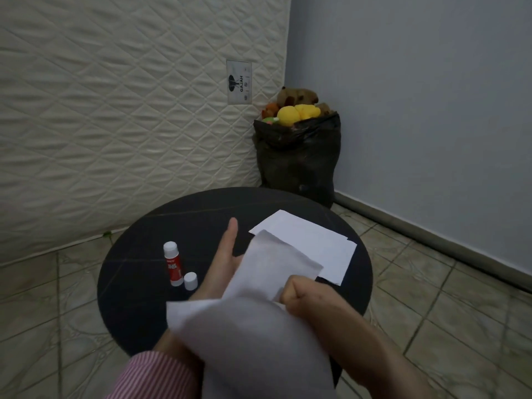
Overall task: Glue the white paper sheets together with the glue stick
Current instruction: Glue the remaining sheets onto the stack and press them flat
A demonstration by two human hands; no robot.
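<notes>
A white sheet (259, 298) was held up off the round black counter (144, 283), slanting toward the camera so that its near part filled the lower view. The right hand (299, 295) had its grip closed around the sheet's right edge, fingers curled into a fist. The left hand (224, 254) lay under or behind the sheet's left side with its fingers straight and the thumb pointing away; whether it bore the paper or only steadied it could not be told, as the sheet hid most of it. Holding the sheet by one edge, with a flat hand beneath, probably kept it from flopping while it was turned or carried.

More white paper (311, 240) lay flat on the far right of the counter, partly under the raised sheet's far corner, most likely placed there to receive it.

The glue stick (173, 263) stood upright on the counter's left, well apart from both hands, its loose cap (190, 280) just beside its base. It looked uncapped and ready, or already used, though no glue could be made out on any paper.

Beyond the counter a quilted mattress (115, 110) leaned upright, and a dark bag (299, 156) of soft toys sat in the corner on the tiled floor (431, 283).
</notes>
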